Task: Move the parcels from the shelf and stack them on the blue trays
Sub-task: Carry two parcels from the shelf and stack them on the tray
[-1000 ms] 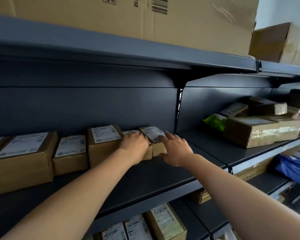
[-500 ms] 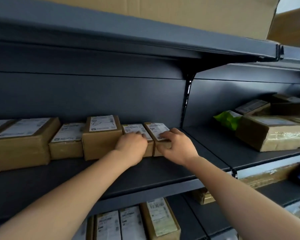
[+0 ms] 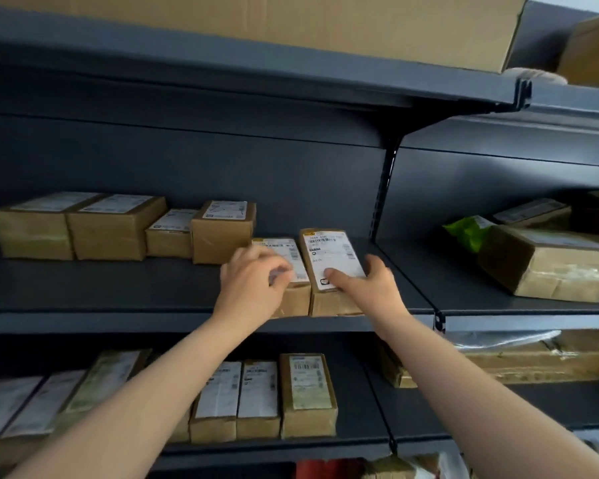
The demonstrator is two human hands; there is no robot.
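Two narrow brown parcels with white labels lie side by side at the front edge of the dark middle shelf [image 3: 118, 302]. My left hand [image 3: 253, 285] grips the left parcel [image 3: 293, 299], fingers curled over its label. My right hand [image 3: 367, 283] holds the right parcel [image 3: 329, 257], thumb on its label and fingers round its right side. Several more brown parcels [image 3: 111, 226] stand in a row further back on the left. No blue tray is in view.
A large carton [image 3: 291, 22] sits on the top shelf. The right bay holds taped parcels [image 3: 547, 264] and a green bag [image 3: 467, 231]. The lower shelf carries a row of labelled parcels [image 3: 305, 395] and a flat carton [image 3: 533, 357].
Both hands have drawn the two narrow parcels forward from the row to the shelf's front edge. The camera view has tilted down, showing the lower shelf.
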